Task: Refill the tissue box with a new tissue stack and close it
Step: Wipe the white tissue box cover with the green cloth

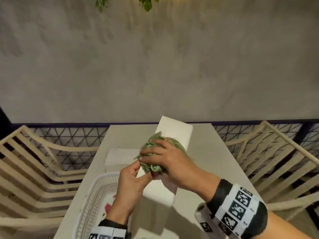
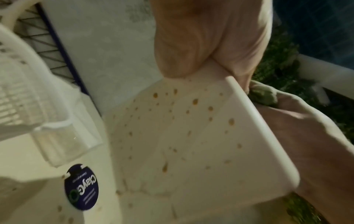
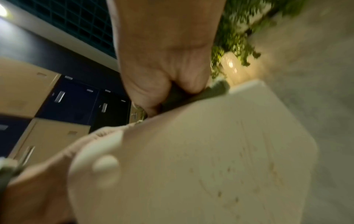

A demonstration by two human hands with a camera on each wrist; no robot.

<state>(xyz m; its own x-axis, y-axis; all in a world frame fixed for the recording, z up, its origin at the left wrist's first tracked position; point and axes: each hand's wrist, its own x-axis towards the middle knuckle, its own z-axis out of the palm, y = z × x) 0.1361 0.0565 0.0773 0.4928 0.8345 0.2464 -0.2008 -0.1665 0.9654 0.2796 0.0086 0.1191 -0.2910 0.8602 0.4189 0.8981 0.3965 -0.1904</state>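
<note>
A long white tissue box (image 1: 174, 133) lies slanted on the table (image 1: 207, 161). A green crumpled wad (image 1: 151, 145) sits at its top. My right hand (image 1: 165, 157) is curled over the wad and grips it. My left hand (image 1: 133, 180) pinches the box's near-left edge right beside the wad. A white tissue stack (image 1: 120, 156) lies flat left of the box. In the left wrist view the box (image 2: 191, 136) shows brown speckles, and the wad (image 2: 264, 95) peeks out behind its edge. In the right wrist view my right hand's fingers (image 3: 164, 68) clench the wad (image 3: 191, 95) against the box (image 3: 210, 151).
A white slotted basket (image 1: 96, 195) stands at the table's near-left corner with something red and white inside. A white roll (image 1: 200, 213) lies near my right forearm. Slatted chairs (image 1: 34, 169) flank the table on both sides. A round dark label (image 2: 82, 186) is stuck beside the box.
</note>
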